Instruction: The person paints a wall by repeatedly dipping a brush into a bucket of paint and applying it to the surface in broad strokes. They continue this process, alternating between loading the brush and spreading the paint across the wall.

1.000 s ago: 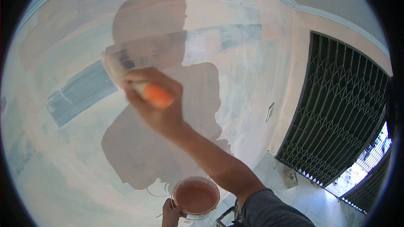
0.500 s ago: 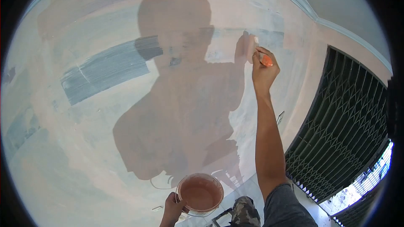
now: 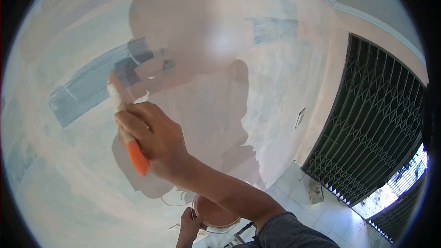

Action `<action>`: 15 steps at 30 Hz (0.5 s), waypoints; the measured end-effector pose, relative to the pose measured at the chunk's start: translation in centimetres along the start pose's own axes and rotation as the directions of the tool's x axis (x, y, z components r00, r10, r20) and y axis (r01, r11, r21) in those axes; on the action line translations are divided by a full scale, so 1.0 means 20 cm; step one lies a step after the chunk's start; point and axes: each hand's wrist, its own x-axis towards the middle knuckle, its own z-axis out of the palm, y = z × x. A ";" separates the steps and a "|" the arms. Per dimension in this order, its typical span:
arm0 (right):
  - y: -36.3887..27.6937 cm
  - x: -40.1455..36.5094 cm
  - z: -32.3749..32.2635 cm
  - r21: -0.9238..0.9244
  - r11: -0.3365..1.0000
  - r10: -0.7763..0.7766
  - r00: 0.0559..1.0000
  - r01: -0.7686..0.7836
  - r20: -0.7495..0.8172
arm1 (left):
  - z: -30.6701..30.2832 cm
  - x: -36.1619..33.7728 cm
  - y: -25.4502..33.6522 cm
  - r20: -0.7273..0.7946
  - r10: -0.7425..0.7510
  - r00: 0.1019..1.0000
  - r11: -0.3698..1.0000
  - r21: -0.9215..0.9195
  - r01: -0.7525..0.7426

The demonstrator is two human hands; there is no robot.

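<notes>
My right hand (image 3: 154,135) is closed round a paintbrush (image 3: 138,156) with an orange handle end. The brush's tip lies over the lower edge of a grey-blue patch (image 3: 87,87) on the pale, blotchy wall (image 3: 285,78). Low in the view, my left hand (image 3: 190,222) grips the rim of a bucket (image 3: 216,211) that holds pinkish-brown paint. My right forearm hides part of the bucket. A shadow of a head and body covers the middle of the wall.
A dark folding metal gate (image 3: 367,124) stands at the right. A small block (image 3: 316,193) lies on the tiled floor (image 3: 294,197). A wall plate (image 3: 300,118) is near the gate, and a smaller grey-blue patch (image 3: 275,30) shows at the upper right.
My right hand and the brush have swung from the upper right to the left, beside the large grey-blue patch. The view has shifted slightly. My left hand still holds the bucket.
</notes>
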 end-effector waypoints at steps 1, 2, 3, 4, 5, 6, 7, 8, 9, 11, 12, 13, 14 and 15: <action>-0.02 -0.01 0.00 0.020 1.000 -0.004 1.000 0.004 -0.012 | 0.00 0.00 -0.01 0.002 0.012 1.000 1.000 -0.007 -0.012; 0.01 -0.02 -0.05 0.134 0.990 0.048 0.999 -0.049 0.009 | -0.01 0.00 -0.01 -0.001 0.025 1.000 1.000 -0.018 -0.025; 0.04 -0.03 -0.14 0.247 0.963 0.097 0.995 -0.103 0.038 | -0.01 -0.02 0.00 -0.010 0.019 1.000 1.000 -0.024 -0.020; 0.08 0.00 -0.18 0.185 0.982 0.053 0.992 -0.030 -0.118 | -0.01 -0.03 0.03 -0.013 0.013 1.000 1.000 -0.020 -0.013; 0.12 0.03 -0.28 0.087 0.996 0.032 0.987 -0.018 -0.157 | -0.01 -0.05 0.05 -0.017 0.003 1.000 1.000 -0.016 -0.003; 0.17 0.04 -0.37 -0.138 0.984 0.089 0.982 -0.113 -0.166 | -0.02 -0.05 0.06 -0.030 -0.003 1.000 1.000 -0.030 0.002; 0.27 0.07 -0.46 -0.295 0.955 -0.039 0.983 -0.015 -0.179 | -0.02 -0.05 0.07 -0.027 0.008 1.000 1.000 -0.021 -0.009; 0.36 0.09 -0.53 -0.326 0.945 -0.060 0.974 -0.015 -0.218 | -0.02 -0.07 0.07 -0.027 0.017 0.999 1.000 -0.009 -0.017; 0.44 0.10 -0.56 -0.357 0.934 -0.082 0.963 -0.016 -0.257 | -0.03 -0.07 0.06 -0.043 0.013 0.999 1.000 -0.023 -0.014; 0.53 0.13 -0.58 -0.387 0.919 -0.044 0.961 -0.068 -0.274 | -0.04 -0.05 0.03 -0.023 0.013 1.000 1.000 -0.021 -0.014; 0.55 0.14 -0.57 -0.435 0.892 -0.017 0.953 -0.123 -0.304 | -0.04 -0.05 0.02 -0.033 0.015 0.999 1.000 -0.026 -0.016; 0.56 0.14 -0.54 -0.428 0.896 -0.017 0.952 -0.121 -0.305 | -0.04 -0.05 0.02 -0.025 0.014 1.000 1.000 -0.003 -0.014; 0.57 0.14 -0.51 -0.455 0.885 -0.036 0.959 -0.100 -0.280 | -0.05 -0.04 0.02 -0.015 0.014 1.000 1.000 0.022 -0.013; 0.56 0.14 -0.48 -0.483 0.872 -0.053 0.966 -0.080 -0.254 | -0.05 -0.04 0.03 -0.019 0.016 1.000 1.000 0.023 -0.016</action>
